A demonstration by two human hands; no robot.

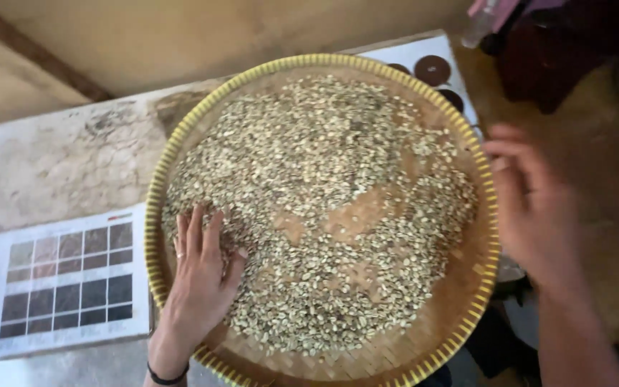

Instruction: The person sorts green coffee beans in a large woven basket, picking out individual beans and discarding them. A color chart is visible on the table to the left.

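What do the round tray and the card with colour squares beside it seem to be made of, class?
Round tray: apparently woven bamboo or cane, matt tan, with a visible plaited weave and a yellow bound rim. Card: probably printed paper or board, flat white, slightly glossy.

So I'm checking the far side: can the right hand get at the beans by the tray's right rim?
Probably yes: the right hand hovers open beside the yellow rim, with nothing between it and the beans.

Seeds [324,208] in tray [153,215], card [66,283] left.
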